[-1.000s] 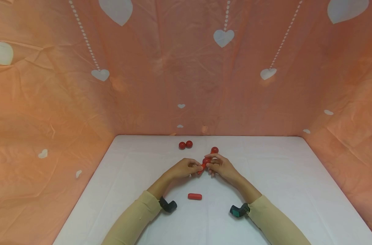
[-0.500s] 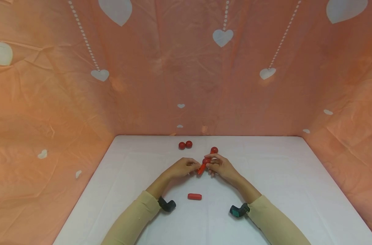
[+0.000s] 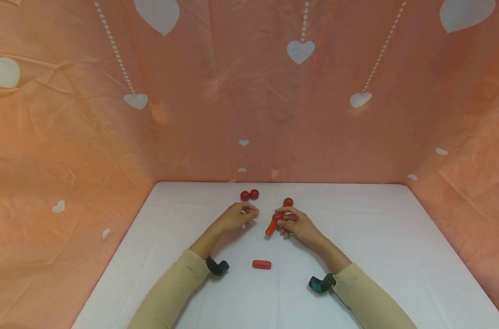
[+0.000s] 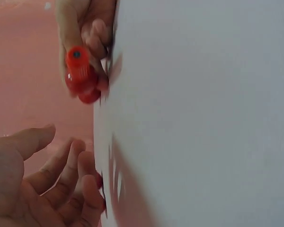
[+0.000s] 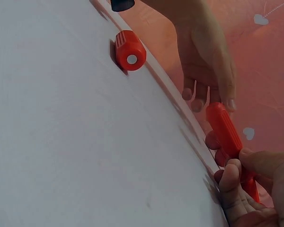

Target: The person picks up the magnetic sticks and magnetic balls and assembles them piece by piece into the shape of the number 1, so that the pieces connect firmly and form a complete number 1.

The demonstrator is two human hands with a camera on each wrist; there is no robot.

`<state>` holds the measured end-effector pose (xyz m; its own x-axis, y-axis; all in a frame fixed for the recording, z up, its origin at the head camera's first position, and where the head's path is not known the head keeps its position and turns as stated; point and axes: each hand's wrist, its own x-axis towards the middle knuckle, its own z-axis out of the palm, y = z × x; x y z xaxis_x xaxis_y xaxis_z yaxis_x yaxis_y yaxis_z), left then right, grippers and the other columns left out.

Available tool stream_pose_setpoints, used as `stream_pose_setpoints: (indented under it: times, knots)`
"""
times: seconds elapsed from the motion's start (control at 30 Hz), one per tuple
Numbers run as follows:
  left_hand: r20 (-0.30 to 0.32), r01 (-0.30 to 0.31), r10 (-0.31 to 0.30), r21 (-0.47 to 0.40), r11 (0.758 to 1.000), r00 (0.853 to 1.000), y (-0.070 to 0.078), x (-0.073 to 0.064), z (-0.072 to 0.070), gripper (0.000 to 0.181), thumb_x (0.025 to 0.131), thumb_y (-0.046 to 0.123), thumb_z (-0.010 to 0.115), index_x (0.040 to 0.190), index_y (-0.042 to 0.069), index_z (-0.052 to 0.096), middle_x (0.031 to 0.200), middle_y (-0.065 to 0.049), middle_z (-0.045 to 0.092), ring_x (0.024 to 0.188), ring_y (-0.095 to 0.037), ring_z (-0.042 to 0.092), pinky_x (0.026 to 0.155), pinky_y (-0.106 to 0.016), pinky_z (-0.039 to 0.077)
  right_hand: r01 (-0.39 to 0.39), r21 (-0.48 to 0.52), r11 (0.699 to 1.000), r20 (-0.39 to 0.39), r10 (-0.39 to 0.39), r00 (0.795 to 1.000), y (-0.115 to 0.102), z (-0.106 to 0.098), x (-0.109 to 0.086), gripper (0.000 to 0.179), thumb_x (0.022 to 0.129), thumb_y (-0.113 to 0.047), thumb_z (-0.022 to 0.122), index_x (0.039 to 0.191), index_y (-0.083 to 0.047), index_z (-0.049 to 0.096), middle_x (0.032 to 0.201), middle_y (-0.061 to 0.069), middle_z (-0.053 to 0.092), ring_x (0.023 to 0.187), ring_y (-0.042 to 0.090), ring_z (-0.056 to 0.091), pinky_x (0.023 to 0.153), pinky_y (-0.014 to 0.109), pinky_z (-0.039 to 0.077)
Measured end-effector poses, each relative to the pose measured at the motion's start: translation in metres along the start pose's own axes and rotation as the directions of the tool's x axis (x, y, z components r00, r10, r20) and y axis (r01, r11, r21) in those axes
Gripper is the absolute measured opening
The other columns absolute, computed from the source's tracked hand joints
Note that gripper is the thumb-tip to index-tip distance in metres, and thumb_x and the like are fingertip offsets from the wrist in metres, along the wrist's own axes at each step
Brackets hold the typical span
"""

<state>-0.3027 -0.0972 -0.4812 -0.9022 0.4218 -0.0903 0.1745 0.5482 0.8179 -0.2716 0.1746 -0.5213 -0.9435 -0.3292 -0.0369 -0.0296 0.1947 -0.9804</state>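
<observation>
My right hand [image 3: 297, 223] pinches a chain of red magnetic rods and balls between thumb and fingers. The nearer rod [image 3: 271, 228] slants down toward the table from the middle ball [image 3: 277, 216]. A farther ball [image 3: 288, 201] caps the other end; the rod before it is largely covered by the fingers. In the left wrist view the nearer rod [image 4: 76, 57] shows a dark round spot on its free end. My left hand [image 3: 237, 215] hovers left of the chain, fingers loosely bent and holding nothing, just in front of two loose balls [image 3: 249, 195].
A loose red rod [image 3: 262, 264] lies on the white table [image 3: 356, 237] between the forearms; a pale disc shows on its end in the right wrist view. An orange cloth [image 3: 249, 114] with white hearts stands behind and beside the table.
My left hand has let go of the nearer rod and moved left and away toward the two loose balls. My right hand keeps its place with the chain.
</observation>
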Motion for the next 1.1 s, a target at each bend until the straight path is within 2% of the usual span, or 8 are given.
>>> stream_pose_setpoints:
  times: [0.23, 0.43, 0.57, 0.77, 1.1]
  knots:
    - [-0.125, 0.019, -0.019, -0.001, 1.0, 0.992, -0.008, 0.007, -0.011, 0.027, 0.106, 0.026, 0.07, 0.128, 0.009, 0.07, 0.119, -0.009, 0.072, 0.105, -0.025, 0.068, 0.078, -0.032, 0.061, -0.006, 0.029, 1.0, 0.006, 0.005, 1.0, -0.002, 0.0, -0.001, 0.042, 0.105, -0.012, 0.07, 0.145, -0.003, 0.06, 0.102, 0.013, 0.072, 0.074, 0.019, 0.066, 0.07, 0.026, 0.059]
    - [-0.225, -0.011, 0.022, 0.047, 0.999, 0.974, -0.014, 0.015, -0.018, 0.021, 0.104, 0.02, 0.073, 0.121, 0.008, 0.071, 0.117, -0.009, 0.072, 0.103, -0.026, 0.069, 0.088, -0.039, 0.057, -0.021, 0.032, 0.999, 0.008, 0.021, 1.0, -0.003, 0.002, -0.001, 0.041, 0.106, -0.013, 0.068, 0.146, -0.005, 0.059, 0.101, 0.009, 0.072, 0.074, 0.02, 0.066, 0.071, 0.026, 0.059]
    - [-0.272, -0.015, 0.039, 0.091, 0.996, 0.961, -0.018, 0.021, -0.021, 0.023, 0.101, 0.017, 0.076, 0.121, 0.007, 0.07, 0.118, -0.012, 0.069, 0.103, -0.027, 0.069, 0.093, -0.046, 0.056, -0.016, 0.027, 1.0, 0.006, 0.015, 1.0, -0.004, 0.002, -0.002, 0.041, 0.107, -0.014, 0.068, 0.146, -0.005, 0.059, 0.101, 0.009, 0.072, 0.075, 0.021, 0.066, 0.071, 0.026, 0.059]
    - [-0.306, 0.008, 0.037, 0.144, 0.99, 0.951, -0.022, 0.029, -0.024, 0.035, 0.099, 0.017, 0.079, 0.129, 0.006, 0.065, 0.129, -0.019, 0.063, 0.111, -0.035, 0.067, 0.1, -0.051, 0.055, -0.014, 0.027, 1.0, 0.0, 0.014, 1.0, -0.003, 0.002, -0.002, 0.042, 0.107, -0.014, 0.068, 0.146, -0.004, 0.059, 0.103, 0.009, 0.072, 0.075, 0.021, 0.066, 0.071, 0.026, 0.059]
    - [-0.275, 0.059, -0.006, 0.185, 0.981, 0.961, -0.026, 0.036, -0.027, 0.045, 0.101, 0.02, 0.077, 0.14, 0.008, 0.061, 0.136, -0.016, 0.063, 0.116, -0.033, 0.062, 0.1, -0.05, 0.053, -0.011, 0.025, 1.0, 0.004, 0.011, 1.0, -0.001, 0.001, -0.001, 0.044, 0.106, -0.015, 0.069, 0.146, -0.003, 0.058, 0.101, 0.009, 0.071, 0.074, 0.018, 0.066, 0.071, 0.025, 0.058]
